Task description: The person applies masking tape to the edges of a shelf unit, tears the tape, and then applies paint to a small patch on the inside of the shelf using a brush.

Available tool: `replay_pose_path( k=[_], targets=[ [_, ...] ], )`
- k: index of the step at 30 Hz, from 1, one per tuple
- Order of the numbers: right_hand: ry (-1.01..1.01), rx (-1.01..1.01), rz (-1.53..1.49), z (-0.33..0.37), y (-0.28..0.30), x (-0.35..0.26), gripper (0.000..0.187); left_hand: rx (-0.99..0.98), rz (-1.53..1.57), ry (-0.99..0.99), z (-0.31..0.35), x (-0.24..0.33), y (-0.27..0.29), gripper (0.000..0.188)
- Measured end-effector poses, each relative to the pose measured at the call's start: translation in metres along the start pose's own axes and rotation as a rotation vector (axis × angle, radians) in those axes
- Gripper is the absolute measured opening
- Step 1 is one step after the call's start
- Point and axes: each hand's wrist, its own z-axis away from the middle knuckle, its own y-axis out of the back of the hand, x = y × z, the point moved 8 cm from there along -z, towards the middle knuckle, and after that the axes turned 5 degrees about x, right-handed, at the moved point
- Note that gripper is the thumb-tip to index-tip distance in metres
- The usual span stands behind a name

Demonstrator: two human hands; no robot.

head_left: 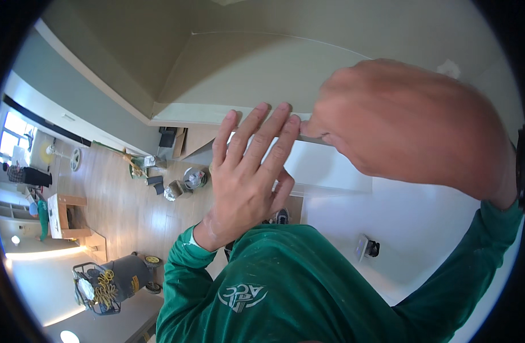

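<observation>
A pale strip [188, 113], perhaps tape, runs along the lower edge of a beige-grey wall panel [239, 74]. My left hand [248, 160] lies over this edge with its fingers stretched out, the tips touching the strip. Just to its right is my right hand [405, 123], closed, with thumb and fingertips brought together at the same edge. Whatever those fingers may pinch is too small or hidden to make out. Below the edge, partly behind both hands, a white surface [336, 166] shows.
Buckets and bags [188, 183] stand on the wooden floor [142, 214]. At the lower left is a dark wheeled machine [122, 280] with a coiled yellow hose. Beyond it are a workbench [65, 217], a person in green [43, 220] and another in dark trousers [36, 177]. A small device [366, 248] is at lower right.
</observation>
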Motion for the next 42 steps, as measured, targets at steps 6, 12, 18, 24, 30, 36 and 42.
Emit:
replay_pose_path(
  k=[6, 12, 18, 24, 30, 36, 42],
  targets=[
    [0.002, 0.202, -0.422, 0.024, 0.020, 0.029, 0.033, -0.015, -0.068, -0.013, -0.002, 0.000, 0.004, 0.075],
    [-0.129, 0.046, -0.805, 0.084, 0.017, 0.074, 0.049, -0.004, -0.051, -0.002, 0.002, 0.002, 0.003, 0.072],
    [-0.139, -0.075, -0.880, 0.115, 0.010, 0.083, 0.059, 0.019, -0.069, -0.029, 0.000, 0.006, -0.005, 0.073],
    [-0.298, 0.183, -0.725, 0.106, -0.037, 0.079, 0.023, 0.007, -0.112, -0.010, 0.003, 0.000, -0.005, 0.071],
    [-0.511, 0.011, -0.531, 0.106, -0.035, 0.068, 0.022, -0.005, -0.090, -0.040, 0.001, 0.000, -0.008, 0.073],
    [-0.553, 0.096, -0.342, 0.101, -0.044, 0.061, 0.022, -0.004, -0.085, -0.027, 0.003, -0.004, -0.009, 0.073],
    [-0.514, -0.018, -0.320, 0.096, -0.036, 0.050, 0.023, 0.003, -0.080, -0.025, 0.005, -0.007, -0.009, 0.074]
  ],
)
